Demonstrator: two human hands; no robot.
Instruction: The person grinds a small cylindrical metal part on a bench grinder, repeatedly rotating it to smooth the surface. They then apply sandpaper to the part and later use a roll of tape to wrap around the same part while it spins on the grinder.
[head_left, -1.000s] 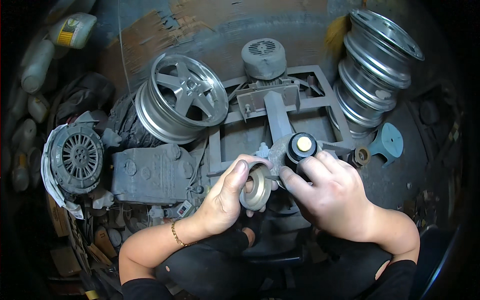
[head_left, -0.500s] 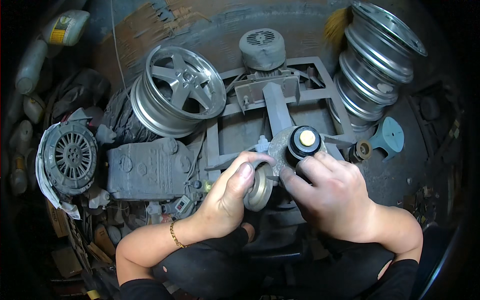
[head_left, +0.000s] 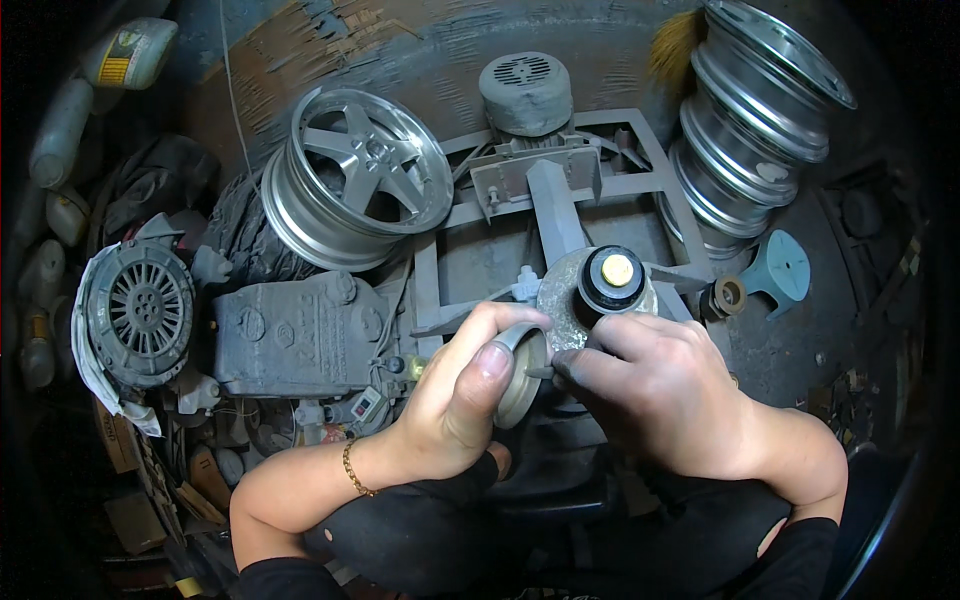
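My left hand [head_left: 462, 390] is closed around a round, hollow metal ring [head_left: 518, 385], thumb on its near side and fingers behind. The ring stands on edge, its hollow side facing my right hand. My right hand [head_left: 665, 390] is closed in a pinch, fingertips grey with dust. A small, thin grey tip [head_left: 540, 372] reaches from its fingers to the ring's inside; what it belongs to is hidden. Just beyond both hands is a grey disc [head_left: 562, 305], with a black round hub [head_left: 610, 283] and a yellowish centre on it.
A grey metal frame [head_left: 655, 185] carries a dusty motor [head_left: 525, 95]. A spoked wheel rim [head_left: 365, 175] leans at left, above a grey cast block [head_left: 295, 335]. Stacked rims [head_left: 745, 165] stand at right by a light-blue stool [head_left: 778, 272]. A vented round housing [head_left: 140, 310] sits far left.
My right hand has shifted slightly left and down, its fingertips now closer to the ring. The ring has turned a little, showing more of its hollow. My left hand has kept its grip.
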